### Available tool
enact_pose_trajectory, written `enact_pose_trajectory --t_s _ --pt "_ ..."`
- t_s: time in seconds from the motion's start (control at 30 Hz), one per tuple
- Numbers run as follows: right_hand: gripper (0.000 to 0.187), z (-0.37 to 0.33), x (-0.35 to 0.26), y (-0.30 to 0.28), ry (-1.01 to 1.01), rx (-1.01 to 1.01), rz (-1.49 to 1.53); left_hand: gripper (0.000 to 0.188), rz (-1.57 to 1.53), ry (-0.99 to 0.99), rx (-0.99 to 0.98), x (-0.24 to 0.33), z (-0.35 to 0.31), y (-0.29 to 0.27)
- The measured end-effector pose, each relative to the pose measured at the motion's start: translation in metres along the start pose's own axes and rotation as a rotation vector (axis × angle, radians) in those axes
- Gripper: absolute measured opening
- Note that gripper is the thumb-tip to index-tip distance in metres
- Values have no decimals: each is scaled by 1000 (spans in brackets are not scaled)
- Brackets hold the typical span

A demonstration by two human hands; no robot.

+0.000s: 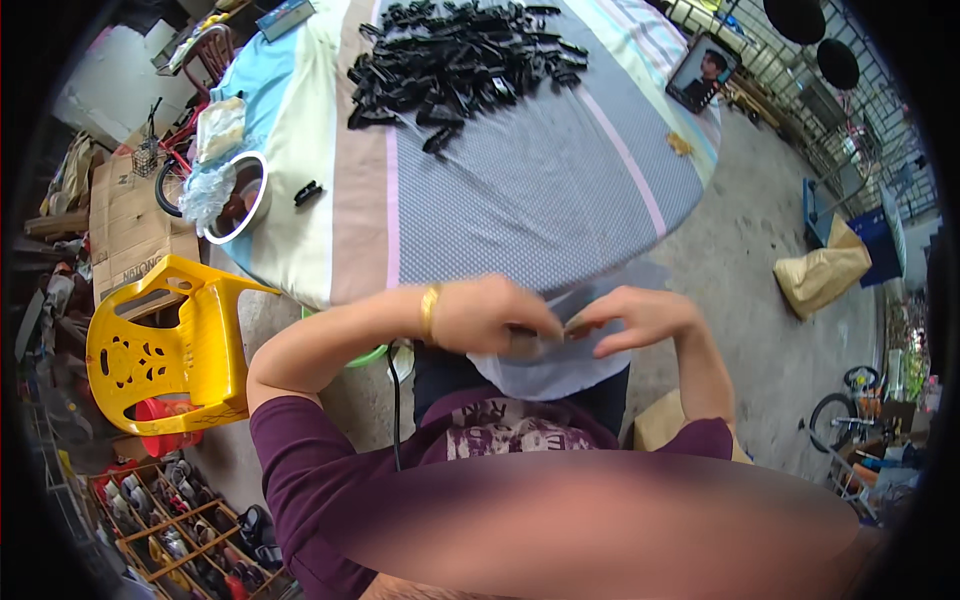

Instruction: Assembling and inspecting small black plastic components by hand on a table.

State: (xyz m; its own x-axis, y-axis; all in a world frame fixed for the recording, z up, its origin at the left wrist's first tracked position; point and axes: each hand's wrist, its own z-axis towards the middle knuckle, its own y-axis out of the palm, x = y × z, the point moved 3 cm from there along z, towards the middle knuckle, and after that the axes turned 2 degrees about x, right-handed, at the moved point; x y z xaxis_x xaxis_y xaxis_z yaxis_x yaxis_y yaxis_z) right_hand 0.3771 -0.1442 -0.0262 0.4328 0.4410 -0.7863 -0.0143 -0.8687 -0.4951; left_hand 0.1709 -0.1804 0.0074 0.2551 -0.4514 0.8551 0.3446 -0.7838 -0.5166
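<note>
My left hand point(495, 315), with a gold bracelet point(431, 312) at its wrist, is over my lap at the near table edge. Its fingers are curled and blurred around something dark that I cannot make out. Facing it, my right hand point(640, 318) has thumb and fingers apart, its fingertips close to the left ones. Below both hands a translucent white plastic bag point(560, 372) lies across my lap. On the far part of the table a heap of small black plastic clip-like pieces point(450, 65) is spread out. One single black piece point(308, 193) lies apart at the left.
A striped cloth covers the table point(500, 220). On its left stand a metal bowl point(240, 205) and a crumpled clear bag point(208, 195). A phone point(703, 72) leans at the far right. A yellow chair point(180, 345) is on my left; a tan sack point(822, 268) sits on the floor at right.
</note>
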Motion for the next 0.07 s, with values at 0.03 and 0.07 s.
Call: enact_pose_trajectory --t_s 0.03,0.07 --pt "49 -7 -11 -17 -69 114 158 39 148 74 222 -4 -5 -28" --pt "47 -16 -13 -33 -134 231 317 37 296 156 438 -8 -13 -61"
